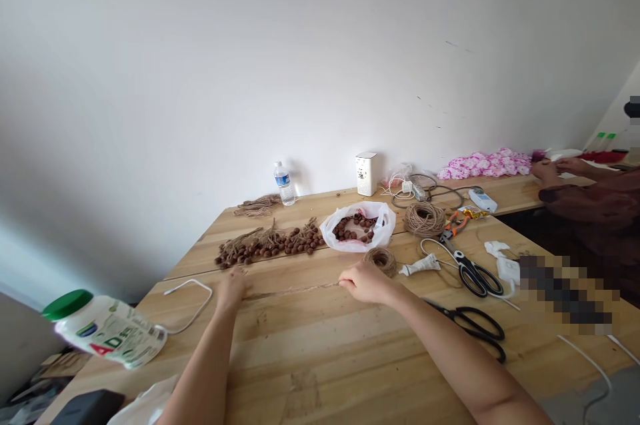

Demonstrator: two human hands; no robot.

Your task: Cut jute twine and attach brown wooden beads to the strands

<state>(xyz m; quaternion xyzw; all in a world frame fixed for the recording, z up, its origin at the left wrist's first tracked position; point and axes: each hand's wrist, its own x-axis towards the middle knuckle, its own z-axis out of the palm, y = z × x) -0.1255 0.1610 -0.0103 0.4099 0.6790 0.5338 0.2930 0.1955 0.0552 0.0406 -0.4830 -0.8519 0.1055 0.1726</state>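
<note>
A length of brown twine runs nearly straight between my two hands, just above the wooden table. My left hand is closed on its left end, close to the front of the brown beads with twine stems. At the other end my right hand pinches the twine between thumb and fingers. Right behind that hand lies a small coil of twine, partly covered by it. A white plastic bag with loose brown beads in it stands farther back.
Black-handled scissors, a second pair, pliers and a larger twine roll lie to the right. A green-capped jar stands left, a water bottle at the back. A co-worker's hands show far right.
</note>
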